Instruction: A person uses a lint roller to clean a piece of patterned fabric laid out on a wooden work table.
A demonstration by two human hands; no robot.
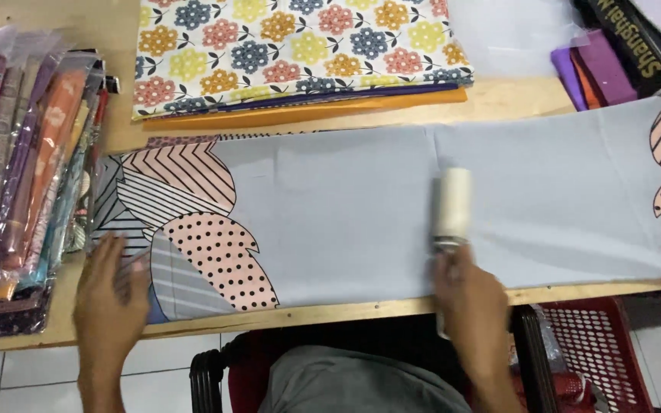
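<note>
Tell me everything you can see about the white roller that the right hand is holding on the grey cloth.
The white cylindrical roller looks like a lint roller: a pale, slightly cream barrel on a shiny metal neck, its handle hidden in the right hand. It lies on the folded grey cloth with leaf prints, near the middle fold, pointing away from the person. It is a little blurred. The left hand presses flat on the cloth's patterned end, on the wooden table.

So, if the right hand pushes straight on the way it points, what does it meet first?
The right hand with the lint roller points up the grey cloth. Beyond its far edge, probably the folded flower-print fabric comes first.
</note>
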